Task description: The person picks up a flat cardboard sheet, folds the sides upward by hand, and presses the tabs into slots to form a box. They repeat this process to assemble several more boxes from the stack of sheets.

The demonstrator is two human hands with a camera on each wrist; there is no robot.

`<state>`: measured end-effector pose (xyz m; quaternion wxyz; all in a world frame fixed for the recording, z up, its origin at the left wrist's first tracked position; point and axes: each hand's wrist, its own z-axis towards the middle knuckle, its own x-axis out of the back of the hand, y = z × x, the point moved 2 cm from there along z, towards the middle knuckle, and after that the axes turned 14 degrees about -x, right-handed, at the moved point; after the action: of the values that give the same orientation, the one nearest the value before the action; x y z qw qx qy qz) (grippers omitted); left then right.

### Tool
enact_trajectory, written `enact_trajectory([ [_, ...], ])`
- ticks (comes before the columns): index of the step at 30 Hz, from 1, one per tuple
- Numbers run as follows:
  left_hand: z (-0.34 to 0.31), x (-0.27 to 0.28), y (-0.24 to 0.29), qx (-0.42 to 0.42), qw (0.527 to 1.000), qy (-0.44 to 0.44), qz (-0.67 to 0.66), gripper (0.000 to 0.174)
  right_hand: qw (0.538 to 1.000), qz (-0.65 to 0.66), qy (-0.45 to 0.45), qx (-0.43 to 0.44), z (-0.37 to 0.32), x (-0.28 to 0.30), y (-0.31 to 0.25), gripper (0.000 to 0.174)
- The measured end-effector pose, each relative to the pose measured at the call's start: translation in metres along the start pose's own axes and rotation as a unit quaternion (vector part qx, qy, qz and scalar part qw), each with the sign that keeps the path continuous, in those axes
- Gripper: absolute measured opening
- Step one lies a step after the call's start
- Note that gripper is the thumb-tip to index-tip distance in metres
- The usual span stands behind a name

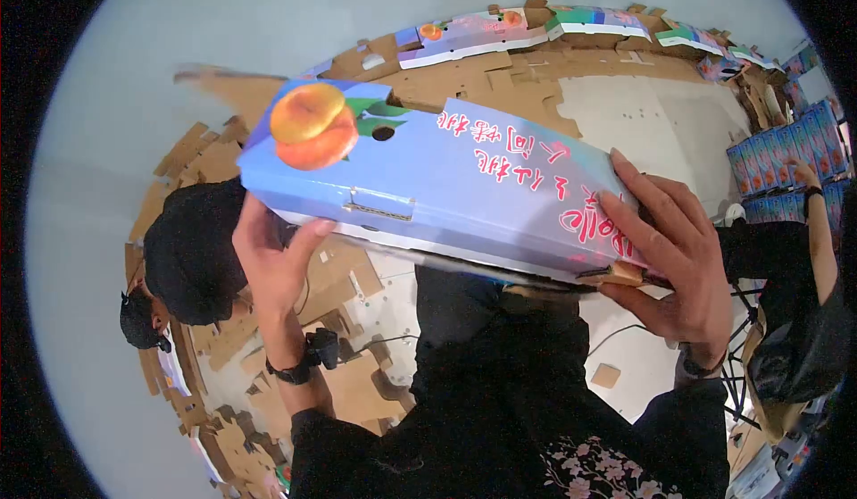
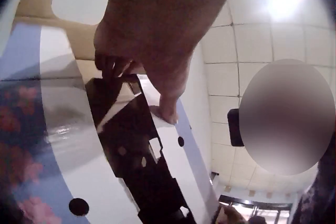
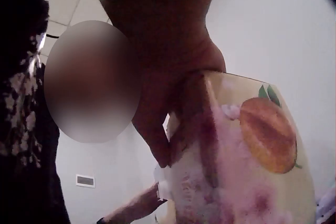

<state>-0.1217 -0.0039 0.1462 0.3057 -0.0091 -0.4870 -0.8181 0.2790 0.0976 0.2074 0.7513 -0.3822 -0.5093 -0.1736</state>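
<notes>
A long blue-purple carton printed with a peach and red lettering is held up in the head view, tilted down to the right. My left hand grips its left end, the thumb on the lower edge. At the other end my right hand spreads its fingers over the printed face, with the thumb under the edge. The left wrist view shows my left hand at the carton's brown open side. In the right wrist view my right hand holds the end with a printed peach.
Flattened cardboard and printed cartons line the far edge. A person in a black cap is at the left, another in black at the right, beside stacked blue boxes. Cardboard pieces lie on the floor.
</notes>
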Motion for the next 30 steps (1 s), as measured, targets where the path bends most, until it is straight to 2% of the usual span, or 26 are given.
enact_trajectory([
  [4,-0.014,-0.003,-0.019,0.091,0.987,-0.07,-0.109,0.063,0.999,-0.043,-0.008,0.028,0.01,0.009,0.008,0.088],
  [5,-0.007,-0.006,-0.012,0.026,0.982,-0.111,-0.154,0.061,0.998,-0.047,-0.014,0.028,0.012,0.012,0.011,0.087],
  [7,0.0,-0.009,-0.019,0.085,0.97,-0.164,-0.157,0.061,0.997,-0.066,-0.022,0.045,0.019,0.014,0.017,0.083],
  [9,0.01,-0.026,-0.023,0.032,0.975,-0.129,-0.177,0.057,0.993,-0.09,0.0,0.078,0.035,0.015,0.026,0.08],
  [12,0.028,-0.053,-0.007,0.032,0.985,-0.06,-0.16,0.055,0.971,-0.128,0.187,0.081,0.055,0.005,0.052,0.08],
  [13,0.029,-0.053,-0.012,0.079,0.986,-0.043,-0.143,0.051,0.963,-0.136,0.229,0.049,0.052,0.006,0.047,0.08],
  [15,0.037,-0.056,-0.012,0.104,0.974,0.03,-0.199,0.049,0.938,-0.15,0.313,-0.01,0.045,0.005,0.024,0.082],
  [17,0.042,-0.06,0.0,0.115,0.956,0.101,-0.249,0.045,0.948,-0.114,0.296,0.01,0.022,-0.007,0.013,0.089],
  [21,0.054,-0.073,0.026,0.144,0.889,0.166,-0.402,0.043,0.978,-0.031,0.206,0.016,0.004,-0.052,-0.018,0.099],
  [22,0.055,-0.078,0.024,0.158,0.857,0.156,-0.466,0.043,0.983,0.01,0.181,0.001,0.006,-0.064,-0.025,0.098],
  [24,0.056,-0.087,0.016,0.181,0.779,0.132,-0.585,0.043,0.982,0.016,0.188,-0.019,0.013,-0.076,-0.029,0.101],
  [25,0.051,-0.094,0.02,0.183,0.755,0.114,-0.62,0.041,0.976,0.019,0.217,-0.015,0.021,-0.082,-0.026,0.101],
  [26,0.045,-0.101,0.013,0.156,0.693,0.074,-0.7,0.039,0.97,0.022,0.244,-0.01,0.028,-0.083,-0.023,0.101],
  [30,0.022,-0.117,-0.005,0.24,0.72,0.201,-0.62,0.038,0.978,-0.016,0.209,0.009,0.036,-0.081,-0.009,0.079],
])
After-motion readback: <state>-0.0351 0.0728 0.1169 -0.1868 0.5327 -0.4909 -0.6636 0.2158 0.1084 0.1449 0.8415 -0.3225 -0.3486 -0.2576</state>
